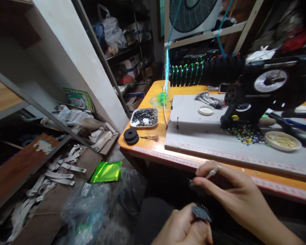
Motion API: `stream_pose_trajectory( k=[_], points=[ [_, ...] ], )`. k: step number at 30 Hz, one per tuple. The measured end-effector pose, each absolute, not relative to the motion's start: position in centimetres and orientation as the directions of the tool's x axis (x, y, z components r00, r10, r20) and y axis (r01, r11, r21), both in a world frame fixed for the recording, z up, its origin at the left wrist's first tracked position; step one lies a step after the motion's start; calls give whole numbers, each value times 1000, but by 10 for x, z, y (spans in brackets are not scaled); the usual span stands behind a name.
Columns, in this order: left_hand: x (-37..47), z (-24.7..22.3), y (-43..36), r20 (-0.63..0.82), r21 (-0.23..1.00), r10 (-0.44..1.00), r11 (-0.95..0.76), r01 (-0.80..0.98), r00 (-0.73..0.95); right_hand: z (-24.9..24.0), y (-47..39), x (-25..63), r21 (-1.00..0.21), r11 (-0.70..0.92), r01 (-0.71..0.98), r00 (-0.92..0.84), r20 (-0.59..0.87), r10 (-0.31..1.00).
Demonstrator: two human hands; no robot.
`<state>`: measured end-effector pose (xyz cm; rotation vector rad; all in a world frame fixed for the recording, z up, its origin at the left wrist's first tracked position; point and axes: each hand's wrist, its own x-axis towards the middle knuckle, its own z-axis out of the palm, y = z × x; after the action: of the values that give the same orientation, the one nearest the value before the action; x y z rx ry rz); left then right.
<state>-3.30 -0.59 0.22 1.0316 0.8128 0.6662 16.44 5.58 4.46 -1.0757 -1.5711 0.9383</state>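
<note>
Left hand (186,228) closed around small dark toothed piece (201,213), held at fingertips. Right hand (229,190) just above, thumb and forefinger pinching thin pale rod (213,172). Beyond both grips: orange table (153,144), grey board (206,136), tray of black parts (144,117), black machine (257,85).

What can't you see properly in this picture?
- Head view: the dark piece in the left hand is blurred; its kind is unclear.
- The thin stick in the right hand is too small to identify.
- The frame's right edge cuts off the black machine.
</note>
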Motion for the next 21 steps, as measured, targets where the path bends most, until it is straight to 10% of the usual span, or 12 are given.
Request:
stream_pose_trajectory(
  k=[10, 21],
  points=[
    [-29, -10, -8, -246, 847, 761, 470, -248, 601, 38, 54, 190, -791, 579, 199, -339, 499, 798],
    [-27, -9, -6, -228, 835, 715, 493, -244, 661, 29, 46, 214, -879, 388, 275, -471, 228, 852]
  ],
)
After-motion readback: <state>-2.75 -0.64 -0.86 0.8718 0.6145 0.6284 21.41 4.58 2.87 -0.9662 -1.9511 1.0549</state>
